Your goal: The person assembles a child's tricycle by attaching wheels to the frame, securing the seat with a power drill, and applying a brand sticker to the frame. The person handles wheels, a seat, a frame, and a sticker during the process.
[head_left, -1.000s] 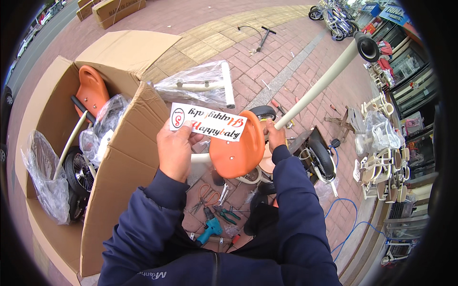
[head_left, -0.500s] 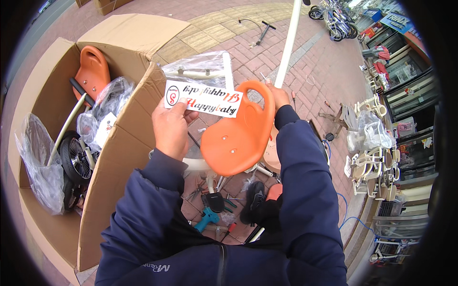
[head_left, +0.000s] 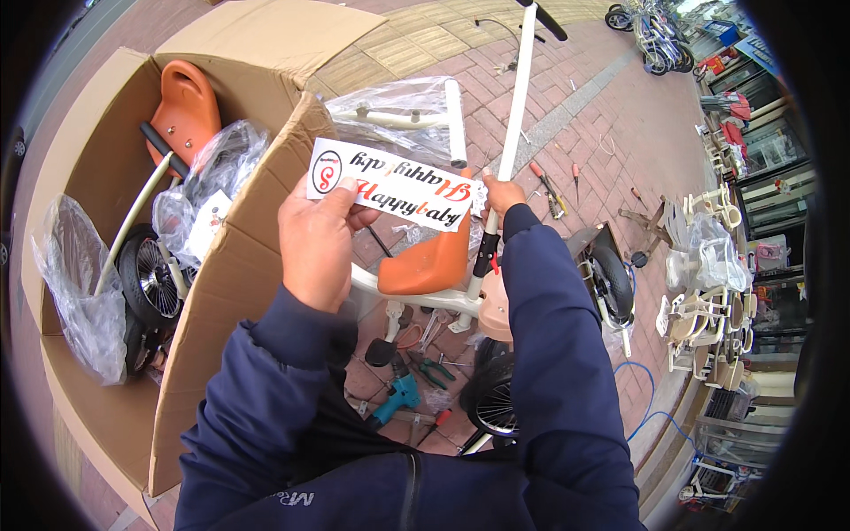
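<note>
Between the thumb and fingers of my left hand (head_left: 320,239) is a white sticker sheet (head_left: 390,190) with black and red lettering and a round emblem. My right hand (head_left: 505,196) is closed around a slanting white pole (head_left: 518,97), topped by a black handle. Behind the sheet, partly hidden by it, an orange seat (head_left: 425,268) shows over a white frame (head_left: 443,298). A black clamp (head_left: 486,254) sits on the pole below my right hand. A black spoked wheel (head_left: 494,398) is low in front of me.
An open cardboard box (head_left: 235,292) at left holds another orange seat (head_left: 184,111), plastic wrap and a wheel. A teal power drill (head_left: 396,396), green-handled pliers (head_left: 436,370) and other tools lie on the brick paving. White parts (head_left: 708,301) are stacked at right.
The orange seat has turned from facing me to nearly edge-on, lower behind the sheet. The pole has shifted left, bringing its black handle and clamp into view. Both hands keep their holds.
</note>
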Demonstrator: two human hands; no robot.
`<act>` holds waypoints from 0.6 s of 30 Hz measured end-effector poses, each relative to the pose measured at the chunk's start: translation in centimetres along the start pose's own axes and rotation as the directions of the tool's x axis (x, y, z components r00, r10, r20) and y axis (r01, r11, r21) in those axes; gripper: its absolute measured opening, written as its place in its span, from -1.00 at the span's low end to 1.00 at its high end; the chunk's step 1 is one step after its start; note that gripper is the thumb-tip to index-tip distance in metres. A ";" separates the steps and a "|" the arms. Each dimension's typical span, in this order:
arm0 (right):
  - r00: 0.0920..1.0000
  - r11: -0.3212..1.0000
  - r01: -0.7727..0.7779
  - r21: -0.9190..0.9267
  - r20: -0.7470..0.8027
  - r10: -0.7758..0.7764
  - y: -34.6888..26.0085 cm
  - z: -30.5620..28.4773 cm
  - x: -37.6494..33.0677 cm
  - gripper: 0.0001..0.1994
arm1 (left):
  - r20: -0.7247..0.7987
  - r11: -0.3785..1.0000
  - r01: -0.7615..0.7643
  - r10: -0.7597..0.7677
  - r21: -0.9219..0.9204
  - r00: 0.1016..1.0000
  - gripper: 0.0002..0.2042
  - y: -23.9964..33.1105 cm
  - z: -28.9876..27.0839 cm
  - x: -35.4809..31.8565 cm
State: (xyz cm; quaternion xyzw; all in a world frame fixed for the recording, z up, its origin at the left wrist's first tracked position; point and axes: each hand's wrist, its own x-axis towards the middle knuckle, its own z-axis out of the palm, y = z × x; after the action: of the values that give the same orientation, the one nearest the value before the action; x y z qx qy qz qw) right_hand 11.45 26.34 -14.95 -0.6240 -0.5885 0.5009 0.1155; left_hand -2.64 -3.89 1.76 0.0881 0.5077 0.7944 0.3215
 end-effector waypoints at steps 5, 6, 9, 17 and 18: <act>0.986 0.980 0.161 -0.119 0.067 -0.154 2.5 3.5 3.5 -0.34 | -0.012 1.000 -0.010 0.011 0.020 1.000 -0.82 0.2 -0.5 0.0; 0.983 0.967 0.184 -0.179 0.040 -0.180 2.7 3.4 3.7 -0.33 | -0.015 1.000 -0.010 0.010 0.016 1.000 -0.82 0.3 -0.7 0.0; 0.979 0.818 0.204 -0.538 0.104 -0.176 2.1 1.9 2.3 -0.32 | -0.018 1.000 -0.009 0.009 -0.008 1.000 -0.82 0.3 -0.9 0.2; 0.687 0.381 0.639 -0.669 0.718 0.110 -5.2 -5.4 -10.4 -0.23 | -0.002 0.999 0.001 -0.001 -0.035 1.000 -0.80 0.4 -0.4 0.3; 0.669 0.375 0.666 -0.645 0.739 0.080 -5.6 -6.3 -12.1 -0.18 | 0.002 0.999 -0.002 0.002 -0.044 1.000 -0.80 0.4 -0.3 0.3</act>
State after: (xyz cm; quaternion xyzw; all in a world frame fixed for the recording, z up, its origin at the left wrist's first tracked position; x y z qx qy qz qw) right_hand 15.13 20.46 -1.92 -0.2340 -0.8662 0.2664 -0.3521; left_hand -3.16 -4.08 1.96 0.0822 0.4899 0.8056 0.3229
